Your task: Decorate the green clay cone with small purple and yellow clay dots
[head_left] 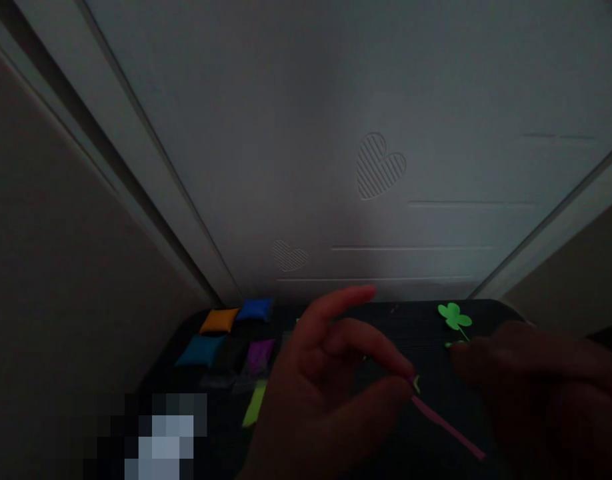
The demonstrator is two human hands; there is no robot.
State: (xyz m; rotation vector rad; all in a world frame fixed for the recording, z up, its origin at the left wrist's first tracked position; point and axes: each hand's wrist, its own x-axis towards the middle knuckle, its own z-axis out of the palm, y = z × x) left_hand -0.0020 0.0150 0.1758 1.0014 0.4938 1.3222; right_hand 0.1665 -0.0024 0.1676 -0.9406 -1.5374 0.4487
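Observation:
In the head view, thumb and index finger of my left hand (336, 380) pinch a small purple-and-yellow piece (415, 383), while the other fingers are raised. A thin pink strip (449, 427) runs down to the right from those fingertips; whether it is joined to the piece I cannot tell. At the right, my right hand (541, 380) is dark, with its fingers curled together. Anything inside that grip is hidden. Just beyond the right fingertips is a green clover-like shape (455, 316) with a thin stem, and another small green bit (454, 345) lies near it.
Packets lie at the dark table's left: orange (219, 321), blue (255, 309), teal (201, 351), black (229, 355) and purple (261, 355). A yellow-green piece (255, 404) is partly behind my left hand. A white panel with hearts (379, 167) rises behind the table.

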